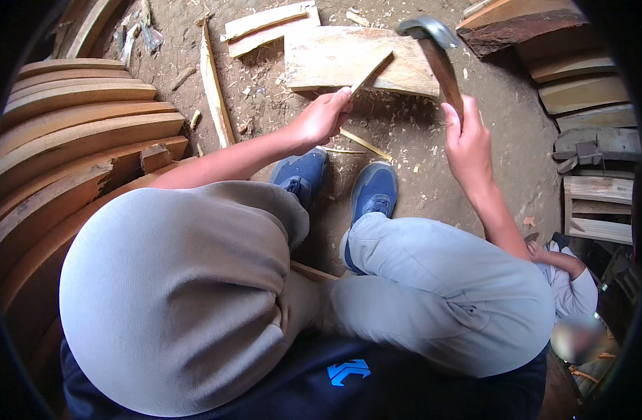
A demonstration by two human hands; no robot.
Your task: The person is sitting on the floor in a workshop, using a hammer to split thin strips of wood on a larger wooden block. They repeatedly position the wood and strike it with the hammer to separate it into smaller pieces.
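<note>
Here, left hand point(321, 117) pinching thin wooden strip point(371, 71), right hand point(466, 140) gripping wooden-handled hammer point(433, 49).

A flat rectangular wooden block point(356, 61) lies far on the dirt ground point(433, 140), a thin wooden strip point(371, 71) leaning on it. Stacked curved wooden planks point(76, 133) lie left, flat wooden boards point(580, 91) right. Two blue canvas shoes point(338, 182) stand near, before the block.

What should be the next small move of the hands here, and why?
Probably bring the raised adze in the right hand down onto the thin wood strip, because the left hand holds it slanted on the flat block.
</note>
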